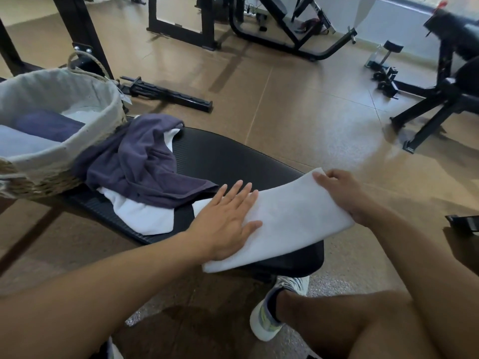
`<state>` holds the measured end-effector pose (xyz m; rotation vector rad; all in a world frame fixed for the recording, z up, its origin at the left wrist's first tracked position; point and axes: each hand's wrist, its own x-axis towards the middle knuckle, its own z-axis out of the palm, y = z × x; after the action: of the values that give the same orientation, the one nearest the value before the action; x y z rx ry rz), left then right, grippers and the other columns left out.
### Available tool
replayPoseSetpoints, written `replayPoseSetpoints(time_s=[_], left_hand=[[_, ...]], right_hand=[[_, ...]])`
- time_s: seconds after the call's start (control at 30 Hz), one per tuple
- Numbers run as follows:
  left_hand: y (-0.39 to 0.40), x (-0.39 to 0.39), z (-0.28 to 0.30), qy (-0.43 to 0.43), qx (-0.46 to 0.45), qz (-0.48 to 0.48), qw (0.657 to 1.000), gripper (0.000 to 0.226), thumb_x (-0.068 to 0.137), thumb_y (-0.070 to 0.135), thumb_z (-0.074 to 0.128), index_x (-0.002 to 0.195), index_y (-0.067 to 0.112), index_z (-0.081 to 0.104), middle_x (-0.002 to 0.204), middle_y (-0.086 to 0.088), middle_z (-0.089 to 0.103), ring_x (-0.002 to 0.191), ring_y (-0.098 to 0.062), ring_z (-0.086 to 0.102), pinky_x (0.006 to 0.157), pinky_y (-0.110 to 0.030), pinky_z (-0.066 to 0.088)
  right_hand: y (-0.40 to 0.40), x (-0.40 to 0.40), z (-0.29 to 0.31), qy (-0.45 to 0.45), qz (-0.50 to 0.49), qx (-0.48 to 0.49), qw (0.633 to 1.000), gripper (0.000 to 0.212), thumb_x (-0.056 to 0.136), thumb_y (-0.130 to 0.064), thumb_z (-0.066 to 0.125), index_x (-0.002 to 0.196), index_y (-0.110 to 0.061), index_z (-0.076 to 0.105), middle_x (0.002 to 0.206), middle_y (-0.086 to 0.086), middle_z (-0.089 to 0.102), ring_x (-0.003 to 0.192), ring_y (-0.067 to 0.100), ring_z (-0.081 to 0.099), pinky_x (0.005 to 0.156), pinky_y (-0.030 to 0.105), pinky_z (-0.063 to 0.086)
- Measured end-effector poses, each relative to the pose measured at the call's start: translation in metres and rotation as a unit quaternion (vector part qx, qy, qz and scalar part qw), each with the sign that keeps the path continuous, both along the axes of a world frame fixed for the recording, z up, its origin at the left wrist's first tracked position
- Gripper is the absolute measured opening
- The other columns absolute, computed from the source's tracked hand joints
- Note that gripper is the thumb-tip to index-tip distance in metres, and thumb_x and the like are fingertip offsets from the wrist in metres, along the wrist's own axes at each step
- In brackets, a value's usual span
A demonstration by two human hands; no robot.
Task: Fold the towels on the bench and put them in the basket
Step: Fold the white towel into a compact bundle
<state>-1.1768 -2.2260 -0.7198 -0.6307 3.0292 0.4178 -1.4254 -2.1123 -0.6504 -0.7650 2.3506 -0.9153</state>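
A white towel (287, 224) lies folded in a long strip across the near end of the black padded bench (220, 156). My left hand (230, 218) presses flat on the towel's left part with fingers straight. My right hand (339, 193) grips the towel's far right edge, thumb on top. A crumpled dark blue towel (145, 164) lies on the bench over another white towel (140, 216). The woven basket (85, 94) with a pale liner stands at the bench's left end and holds folded blue and white towels.
Brown gym floor surrounds the bench. A black barbell rack part (168, 93) lies on the floor behind the basket. Weight machines (285, 27) and another bench (445, 94) stand at the back and right. My shoe (274, 314) and leg are below the bench.
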Motion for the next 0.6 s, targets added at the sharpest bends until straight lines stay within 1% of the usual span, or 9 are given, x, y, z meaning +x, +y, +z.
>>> replayPoseSetpoints(time_s=[0.1,0.23,0.33,0.4,0.43,0.47,0.5,0.53,0.6], left_hand=[[0.01,-0.008,0.002,0.041,-0.014,-0.001,0.999,0.07,0.103,0.061,0.01,0.161,0.026,-0.006,0.167,0.007,-0.014,0.153,-0.014,-0.021,0.126,-0.043,-0.007],[0.002,-0.015,-0.013,-0.031,-0.006,0.021,0.999,0.082,0.096,0.073,0.006,0.161,0.024,-0.007,0.169,0.006,-0.01,0.154,-0.017,-0.019,0.125,-0.05,-0.006],[-0.001,-0.019,-0.019,-0.03,-0.004,0.026,0.999,0.086,0.095,0.076,0.009,0.161,0.023,-0.005,0.169,0.006,-0.008,0.155,-0.018,-0.017,0.125,-0.051,-0.006],[-0.002,-0.02,-0.018,-0.004,0.025,0.024,0.999,0.081,0.099,0.068,0.018,0.162,0.02,0.001,0.17,0.005,-0.002,0.155,-0.017,-0.014,0.125,-0.047,-0.006],[-0.005,-0.019,-0.016,0.033,0.077,0.025,0.996,0.072,0.104,0.058,0.026,0.162,0.019,0.008,0.17,0.003,0.005,0.156,-0.017,-0.009,0.126,-0.044,-0.003],[-0.01,-0.018,-0.011,0.095,0.157,0.037,0.982,0.06,0.107,0.043,0.033,0.16,0.021,0.02,0.169,0.003,0.017,0.156,-0.017,0.001,0.127,-0.04,0.003],[-0.015,-0.016,-0.004,0.173,0.234,0.065,0.955,0.05,0.107,0.028,0.039,0.156,0.023,0.034,0.163,0.004,0.034,0.154,-0.017,0.017,0.126,-0.039,0.015],[-0.021,-0.012,0.004,0.252,0.276,0.116,0.92,0.044,0.104,0.016,0.043,0.147,0.025,0.047,0.151,0.006,0.05,0.146,-0.015,0.037,0.12,-0.038,0.03],[-0.036,-0.002,0.026,0.365,0.303,0.236,0.848,0.036,0.101,0.008,0.045,0.127,0.024,0.063,0.123,0.006,0.069,0.115,-0.011,0.064,0.1,-0.039,0.052]], right_hand=[[-0.002,0.011,0.017,0.006,0.008,-0.02,1.0,0.024,0.095,-0.043,0.063,0.094,-0.02,0.066,0.083,0.0,0.07,0.073,0.019,0.068,0.066,0.033,0.054],[-0.008,0.04,0.04,-0.013,0.042,-0.056,0.997,0.013,0.095,-0.037,0.065,0.098,-0.024,0.066,0.085,-0.001,0.07,0.073,0.016,0.067,0.058,0.026,0.047],[-0.016,0.065,0.048,0.008,0.071,-0.077,0.994,0.011,0.095,-0.036,0.065,0.098,-0.025,0.065,0.09,-0.002,0.069,0.078,0.014,0.067,0.061,0.027,0.049],[-0.025,0.08,0.045,0.035,0.091,-0.084,0.992,0.009,0.093,-0.037,0.067,0.093,-0.028,0.065,0.087,-0.007,0.069,0.078,0.01,0.066,0.065,0.03,0.054],[-0.029,0.088,0.043,0.035,0.096,-0.091,0.991,0.009,0.091,-0.036,0.069,0.09,-0.028,0.065,0.082,-0.008,0.07,0.073,0.008,0.066,0.066,0.03,0.053],[-0.034,0.095,0.04,0.031,0.102,-0.095,0.99,0.01,0.09,-0.036,0.07,0.089,-0.027,0.065,0.077,-0.007,0.071,0.068,0.007,0.065,0.064,0.03,0.052],[-0.039,0.102,0.037,0.032,0.115,-0.093,0.989,0.012,0.089,-0.036,0.07,0.089,-0.026,0.064,0.072,-0.006,0.072,0.062,0.006,0.063,0.061,0.028,0.051],[-0.043,0.109,0.034,0.032,0.132,-0.085,0.987,0.013,0.089,-0.038,0.07,0.09,-0.026,0.064,0.069,-0.004,0.072,0.056,0.006,0.062,0.056,0.027,0.049],[-0.048,0.123,0.03,0.016,0.17,-0.062,0.983,0.015,0.091,-0.037,0.068,0.095,-0.025,0.06,0.065,-0.002,0.069,0.047,0.009,0.061,0.047,0.027,0.048]])
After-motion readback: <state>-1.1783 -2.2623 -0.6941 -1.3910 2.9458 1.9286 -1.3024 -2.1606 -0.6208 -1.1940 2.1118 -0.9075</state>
